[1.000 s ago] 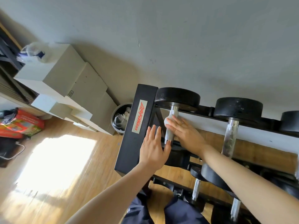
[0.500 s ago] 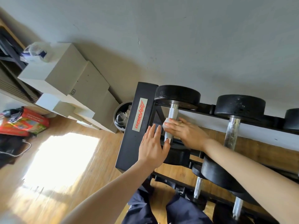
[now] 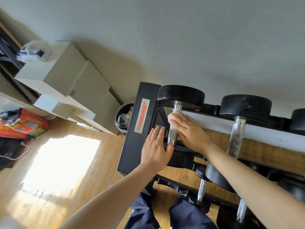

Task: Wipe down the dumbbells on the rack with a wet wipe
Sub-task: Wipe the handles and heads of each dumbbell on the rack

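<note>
The wet wipe [image 3: 171, 116] lies bunched against the upper part of the chrome handle [image 3: 173, 129] of the end dumbbell [image 3: 180, 96], which rests on the top rail of the black rack [image 3: 140, 126]. The right hand [image 3: 189, 133] presses the wipe onto the handle with straight, flat fingers; most of the wipe is hidden beneath them, so only a white corner shows at the fingertips. The left hand [image 3: 155, 151] lies released, fingers straight and spread, against the rack's end panel just beside the handle, its thumb near the handle's lower end. It hides part of the dumbbell's near head.

To the right of this dumbbell, a second dumbbell [image 3: 244, 106] sits on the same rail; its handle looks speckled, though what marks it cannot be made out. A third is cut off at the frame edge. Left of the rack, a bin [image 3: 123, 118] stands against the wall, half hidden by the end panel, with stacked white boxes [image 3: 66, 76] beyond.
</note>
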A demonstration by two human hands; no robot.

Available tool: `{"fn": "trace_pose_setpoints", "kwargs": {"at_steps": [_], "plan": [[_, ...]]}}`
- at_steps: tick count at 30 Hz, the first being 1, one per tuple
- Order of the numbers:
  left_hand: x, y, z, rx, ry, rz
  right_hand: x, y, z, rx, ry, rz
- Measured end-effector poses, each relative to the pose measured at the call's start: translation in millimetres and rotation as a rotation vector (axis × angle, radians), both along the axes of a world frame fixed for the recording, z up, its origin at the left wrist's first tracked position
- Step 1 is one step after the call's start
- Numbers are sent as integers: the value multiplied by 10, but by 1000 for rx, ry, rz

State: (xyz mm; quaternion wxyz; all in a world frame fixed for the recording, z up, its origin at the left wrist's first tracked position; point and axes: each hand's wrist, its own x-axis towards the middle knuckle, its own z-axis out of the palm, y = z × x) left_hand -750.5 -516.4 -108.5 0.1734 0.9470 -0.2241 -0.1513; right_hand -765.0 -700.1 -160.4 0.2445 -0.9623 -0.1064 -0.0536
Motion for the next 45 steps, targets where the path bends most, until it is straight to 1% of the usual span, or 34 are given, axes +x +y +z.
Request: {"fn": "trace_pose_setpoints", "kwargs": {"at_steps": [3,5,6,8,10,12,14,16,17,18,21,23,27,29,32,34,36,42,45], "plan": [[-1,-9,18,-3,5,0,-10,154,44,162,64,-166],[-1,-8,18,-6,10,-3,-33,184,94,236,131,-180],[-4,-4,17,-6,9,-5,-53,180,115,230,156,-153],[-5,-1,20,-12,5,-5,-97,142,135,149,187,-74],[-2,-1,25,-18,9,-3,-133,70,121,22,195,-7],[-3,-3,33,-12,20,-5,-109,-21,121,-81,180,18],[2,-9,35,-10,29,-7,-19,-66,169,-117,154,-26],[15,-6,30,-2,35,-6,72,-27,213,-104,156,-99],[13,-1,30,-1,33,-4,90,19,217,-113,165,-99],[9,3,32,-4,34,-3,83,65,210,-136,155,-65],[-1,5,35,-18,43,-3,-2,44,160,-213,91,130],[-3,7,24,-25,42,-1,16,-19,145,-229,63,163],[-3,12,23,-38,24,2,0,117,148,-21,90,-38],[-6,7,32,-45,32,1,-65,157,142,90,128,-102],[-2,8,35,-38,32,6,-137,183,227,252,269,-178],[4,9,39,-36,30,-4,-154,234,329,406,369,-259],[2,13,38,-42,30,-11,-137,311,398,552,426,-340],[2,10,36,-32,27,-8,-80,388,445,855,421,-521],[-1,10,36,-34,30,-4,-82,310,485,989,370,-598]]}}
